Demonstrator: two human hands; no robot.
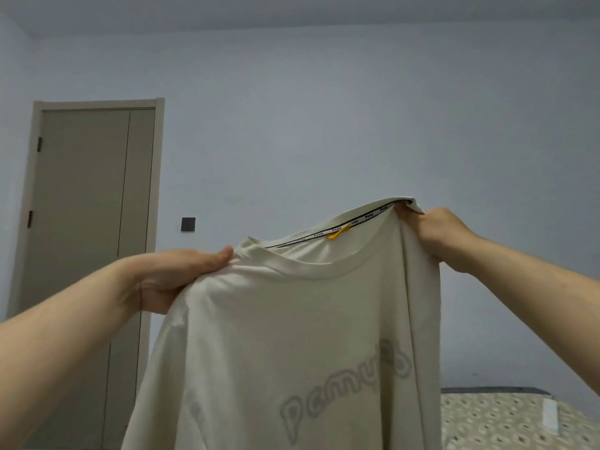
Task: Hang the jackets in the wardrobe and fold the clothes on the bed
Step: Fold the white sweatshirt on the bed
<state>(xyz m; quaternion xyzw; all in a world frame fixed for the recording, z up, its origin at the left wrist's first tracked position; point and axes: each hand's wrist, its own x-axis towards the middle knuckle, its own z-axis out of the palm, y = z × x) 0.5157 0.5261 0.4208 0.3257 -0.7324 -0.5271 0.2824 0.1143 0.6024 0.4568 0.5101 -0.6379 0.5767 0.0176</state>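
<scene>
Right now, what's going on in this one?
A person holds a cream T-shirt up in the air by its shoulders. The left hand grips one shoulder beside the collar. The right hand pinches the other shoulder, held higher, so the shirt hangs tilted. It is spread open, not yet folded. A patterned bed shows at the lower right and a closed door at the left.

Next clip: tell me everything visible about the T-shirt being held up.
The T-shirt is cream, soft-looking fabric, with a ribbed round neck, lettered tape inside the collar, a small yellow tab and pale grey outlined lettering on the chest. It hangs in the air, its right side higher. The left hand grips one shoulder, the right hand the other; the hem is out of frame.
</scene>
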